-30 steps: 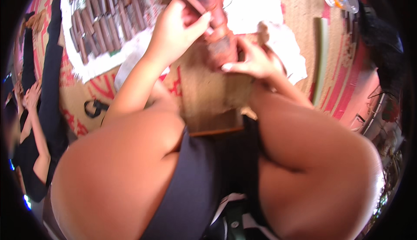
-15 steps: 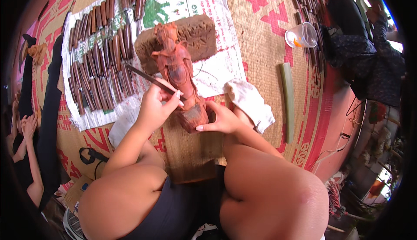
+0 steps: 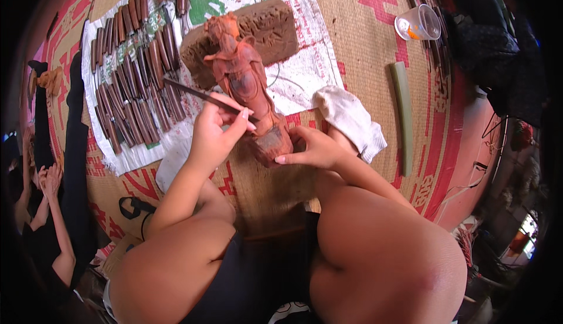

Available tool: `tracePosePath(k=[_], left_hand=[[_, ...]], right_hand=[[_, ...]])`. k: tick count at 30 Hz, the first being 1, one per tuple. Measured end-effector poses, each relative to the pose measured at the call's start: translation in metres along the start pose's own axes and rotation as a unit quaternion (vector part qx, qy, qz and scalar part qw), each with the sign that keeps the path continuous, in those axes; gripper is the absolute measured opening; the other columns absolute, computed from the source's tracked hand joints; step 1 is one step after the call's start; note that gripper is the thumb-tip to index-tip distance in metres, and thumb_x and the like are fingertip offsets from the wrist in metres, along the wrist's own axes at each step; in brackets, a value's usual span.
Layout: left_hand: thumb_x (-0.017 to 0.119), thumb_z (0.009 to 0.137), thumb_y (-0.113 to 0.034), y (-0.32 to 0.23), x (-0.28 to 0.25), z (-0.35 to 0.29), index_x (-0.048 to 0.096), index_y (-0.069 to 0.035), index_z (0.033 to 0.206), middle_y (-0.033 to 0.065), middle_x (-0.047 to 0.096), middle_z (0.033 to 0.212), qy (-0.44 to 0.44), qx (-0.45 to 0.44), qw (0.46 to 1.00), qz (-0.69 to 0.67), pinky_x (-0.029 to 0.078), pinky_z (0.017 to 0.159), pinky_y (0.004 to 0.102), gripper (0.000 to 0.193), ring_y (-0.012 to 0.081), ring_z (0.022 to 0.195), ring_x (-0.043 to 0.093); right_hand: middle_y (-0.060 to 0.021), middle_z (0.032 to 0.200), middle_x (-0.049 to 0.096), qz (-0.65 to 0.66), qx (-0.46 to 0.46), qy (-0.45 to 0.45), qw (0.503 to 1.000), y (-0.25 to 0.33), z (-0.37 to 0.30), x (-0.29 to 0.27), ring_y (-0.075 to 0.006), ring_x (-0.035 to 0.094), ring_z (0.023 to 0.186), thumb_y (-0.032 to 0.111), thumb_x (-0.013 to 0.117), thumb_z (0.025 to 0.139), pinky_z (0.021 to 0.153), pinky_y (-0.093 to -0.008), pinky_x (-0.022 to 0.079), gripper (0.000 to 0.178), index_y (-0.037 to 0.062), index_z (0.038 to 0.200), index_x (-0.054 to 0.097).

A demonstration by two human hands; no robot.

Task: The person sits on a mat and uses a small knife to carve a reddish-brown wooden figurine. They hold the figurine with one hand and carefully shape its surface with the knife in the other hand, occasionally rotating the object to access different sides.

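Note:
A reddish-brown carved wooden figurine [image 3: 239, 77] lies tilted, its head end against a rough brown wood block [image 3: 275, 31] and its base toward me. My right hand [image 3: 316, 148] grips the figurine's base from the right, thumb on the near end. My left hand [image 3: 218, 129] pinches a slim dark carving tool [image 3: 196, 93]. That tool slants across the lower part of the figurine, one end sticking out to the upper left. Its other end is at the figurine's lower body; whether it touches the wood I cannot tell.
Several rows of wooden-handled carving tools [image 3: 132, 77] lie on a white printed sack [image 3: 316, 60] over a patterned mat [image 3: 363, 48]. To the right are a clear plastic cup [image 3: 419, 24], a pale green strip [image 3: 402, 119] and more tools. Another person's hands [image 3: 50, 178] show at far left.
The whole view has shifted, so most things sit higher and a little to the right. Both hands keep their grips on the carving tool and the figurine.

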State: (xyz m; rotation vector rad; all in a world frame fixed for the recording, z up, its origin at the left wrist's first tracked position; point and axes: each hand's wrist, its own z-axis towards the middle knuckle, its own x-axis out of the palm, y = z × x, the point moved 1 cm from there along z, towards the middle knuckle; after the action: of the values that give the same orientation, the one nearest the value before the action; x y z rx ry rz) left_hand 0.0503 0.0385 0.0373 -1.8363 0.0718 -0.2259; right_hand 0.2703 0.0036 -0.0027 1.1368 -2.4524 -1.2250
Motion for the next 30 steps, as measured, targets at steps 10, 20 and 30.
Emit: tracePosePath(k=[10, 20, 30], left_hand=[[0.057, 0.084, -0.002, 0.004, -0.002, 0.0, 0.044, -0.001, 0.094, 0.0061, 0.056, 0.083, -0.003, -0.002, 0.999, -0.033, 0.049, 0.062, 0.0239, 0.017, 0.0125, 0.07, 0.061], [0.059, 0.084, -0.002, -0.005, 0.003, -0.002, 0.052, -0.001, 0.1, 0.0057, 0.058, 0.088, 0.021, -0.029, 0.999, 0.003, 0.05, 0.066, 0.0248, 0.018, 0.0115, 0.07, 0.059], [0.059, 0.085, -0.007, -0.008, 0.003, 0.0, 0.056, -0.002, 0.093, 0.004, 0.062, 0.079, 0.033, 0.023, 0.992, 0.118, 0.049, 0.063, 0.0242, 0.01, 0.0095, 0.07, 0.059]], right_hand=[[-0.0174, 0.101, 0.058, 0.063, 0.053, 0.012, 0.997, 0.008, -0.001, 0.005, -0.0238, 0.056, 0.095, 0.048, 0.076, 0.063, 0.083, -0.0322, 0.044, 0.078, -0.0062, 0.113, 0.051], [-0.0152, 0.104, 0.057, 0.171, 0.051, 0.059, 0.982, 0.001, -0.003, 0.005, -0.0222, 0.053, 0.097, 0.041, 0.077, 0.067, 0.088, -0.0326, 0.041, 0.078, -0.0049, 0.12, 0.044], [-0.0127, 0.087, 0.06, 0.002, -0.045, -0.026, 0.999, -0.007, 0.0, 0.012, -0.0204, 0.056, 0.08, 0.049, 0.075, 0.062, 0.073, -0.0309, 0.046, 0.081, -0.0016, 0.119, 0.048]])
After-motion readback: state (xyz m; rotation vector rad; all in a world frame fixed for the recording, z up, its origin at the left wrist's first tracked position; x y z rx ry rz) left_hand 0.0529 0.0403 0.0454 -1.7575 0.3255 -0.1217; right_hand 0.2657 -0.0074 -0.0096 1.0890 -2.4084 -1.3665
